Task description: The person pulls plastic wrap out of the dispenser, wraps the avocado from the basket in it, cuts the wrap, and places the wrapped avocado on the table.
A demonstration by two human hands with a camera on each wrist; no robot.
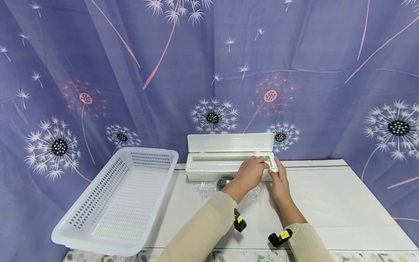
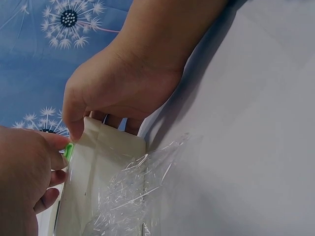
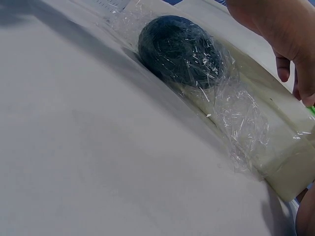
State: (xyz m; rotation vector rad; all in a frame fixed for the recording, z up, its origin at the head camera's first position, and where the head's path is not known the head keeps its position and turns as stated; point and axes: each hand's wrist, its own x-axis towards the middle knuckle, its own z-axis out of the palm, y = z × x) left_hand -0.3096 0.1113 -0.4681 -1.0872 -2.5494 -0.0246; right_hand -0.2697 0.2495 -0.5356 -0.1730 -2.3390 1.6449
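Observation:
A long white cling film dispenser (image 1: pixel 203 176) lies with its hinged lid (image 1: pixel 230 142) raised and a pale roll (image 1: pixel 212 164) inside. At its right end, my left hand (image 1: pixel 250 171) pinches a small green slide cutter (image 2: pixel 69 151) between thumb and finger. My right hand (image 1: pixel 279 182) grips that same end, thumb on the top corner and fingers round the end face. Clear cling film (image 2: pixel 130 191) hangs crumpled down the front. It covers a dark rounded object (image 3: pixel 177 51) lying against the dispenser; its kind cannot be made out. My left forearm hides part of the film in the head view.
A white perforated plastic basket (image 1: pixel 160 203) stands on the left of the white-covered table (image 1: pixel 343 203). Behind the table hangs a purple curtain (image 1: pixel 183 72) with dandelion prints. A floral cloth (image 1: pixel 262 255) shows along the near edge.

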